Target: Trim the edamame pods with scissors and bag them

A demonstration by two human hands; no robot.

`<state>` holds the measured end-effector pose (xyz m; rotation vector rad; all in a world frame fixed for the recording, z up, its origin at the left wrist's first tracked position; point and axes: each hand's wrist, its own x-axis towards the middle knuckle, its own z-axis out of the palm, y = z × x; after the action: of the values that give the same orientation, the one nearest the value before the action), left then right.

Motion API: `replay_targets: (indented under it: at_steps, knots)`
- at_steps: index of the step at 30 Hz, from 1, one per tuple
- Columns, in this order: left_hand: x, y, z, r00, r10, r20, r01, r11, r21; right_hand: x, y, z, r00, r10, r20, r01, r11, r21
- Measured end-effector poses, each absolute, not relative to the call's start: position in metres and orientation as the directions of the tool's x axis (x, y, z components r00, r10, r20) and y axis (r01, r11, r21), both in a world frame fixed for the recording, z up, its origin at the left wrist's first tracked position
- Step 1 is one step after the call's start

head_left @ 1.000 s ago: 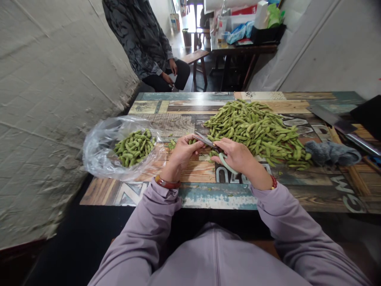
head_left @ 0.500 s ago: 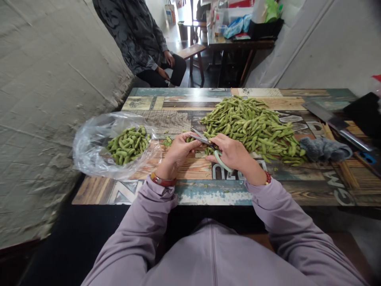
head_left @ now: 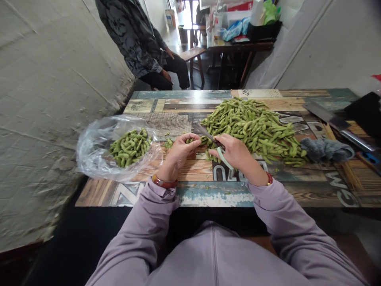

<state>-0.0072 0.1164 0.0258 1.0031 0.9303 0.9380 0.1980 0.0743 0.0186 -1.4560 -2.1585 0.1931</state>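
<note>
My left hand (head_left: 180,151) is closed on a soybean pod (head_left: 203,140), pinched between thumb and forefinger, with more green pods partly showing by its fingers. My right hand (head_left: 234,152) grips scissors (head_left: 225,157) with pale green handles; their blades point up and left, close to the pod's tip. Just beyond and to the right of my right hand lies a big heap of soybean pods (head_left: 247,121). Left of my left hand, a clear plastic bag (head_left: 97,147) lies spread with a smaller pile of pods (head_left: 129,147) in it.
On the wood-patterned table (head_left: 202,193), a grey cloth (head_left: 327,149) and a cleaver (head_left: 323,114) lie at the right. Small green scraps are scattered about. A person (head_left: 133,43) sits beyond the far left edge. A laden side table (head_left: 238,45) stands farther back.
The scissors have drawn slightly right, away from my left fingers, which they overlapped before. The seated person's hands have shifted. The whole view has moved slightly.
</note>
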Motion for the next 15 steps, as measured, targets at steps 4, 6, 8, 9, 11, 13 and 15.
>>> replay_targets:
  at_steps: [4,6,8,9,11,13,15]
  knots:
    - [-0.0084,0.1170,0.0288,0.282,0.939,-0.195,-0.225,0.262,0.938,0.1981,0.0758,0.0186,-0.206,0.904,0.374,0.837,0.361,-0.412]
    - [-0.0091,0.1182,0.0293,0.270,0.941,-0.203,-0.258,0.274,0.926,0.1971,0.0750,0.0191,-0.208,0.901,0.382,0.833,0.368,-0.414]
    - [-0.0096,0.1195,0.0290,0.266,0.939,-0.219,-0.295,0.295,0.909,0.1957,0.0736,0.0191,-0.214,0.895,0.390,0.827,0.379,-0.415]
    - [-0.0097,0.1200,0.0288,0.268,0.937,-0.225,-0.313,0.306,0.899,0.1950,0.0729,0.0189,-0.218,0.893,0.395,0.825,0.385,-0.413]
    - [-0.0100,0.1205,0.0283,0.282,0.931,-0.234,-0.339,0.325,0.883,0.1935,0.0715,0.0183,-0.225,0.887,0.402,0.825,0.393,-0.406]
    - [-0.0104,0.1206,0.0280,0.294,0.926,-0.237,-0.347,0.335,0.876,0.1922,0.0701,0.0183,-0.232,0.888,0.396,0.827,0.395,-0.400]
    - [-0.0107,0.1204,0.0277,0.298,0.925,-0.233,-0.343,0.332,0.879,0.1910,0.0688,0.0193,-0.241,0.894,0.377,0.830,0.391,-0.397]
